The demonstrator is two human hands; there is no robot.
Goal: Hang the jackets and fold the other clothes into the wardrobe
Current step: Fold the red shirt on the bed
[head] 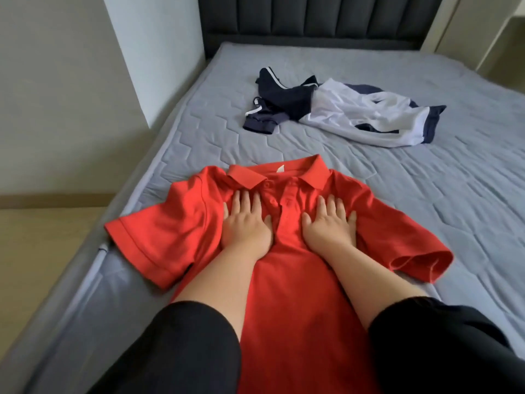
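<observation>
Two flat palms begin the fold. My left hand (pixel 245 223) and my right hand (pixel 329 226) lie spread wide, fingers extended, gripping nothing, pressed on the chest of the red polo shirt (pixel 287 280) on either side of its button placket (pixel 279 201). The shirt lies face up on the grey quilted mattress (pixel 426 194), collar (pixel 277 173) away from me, hem toward me and partly hidden beneath my dark sleeves (pixel 176 351). Both short sleeves are splayed outward; the left one reaches close to the bed's edge, and the right one gapes open at its cuff.

As I judge it, the step in hand is smoothing before folding. It goes best with strokes from the placket outward toward the sleeves, so that creases leave the cloth instead of gathering at the buttons, and with the collar kept square.

Well apart, nearer the dark headboard (pixel 312 21), a navy and white garment (pixel 341 109) lies crumpled, awaiting its turn.
</observation>
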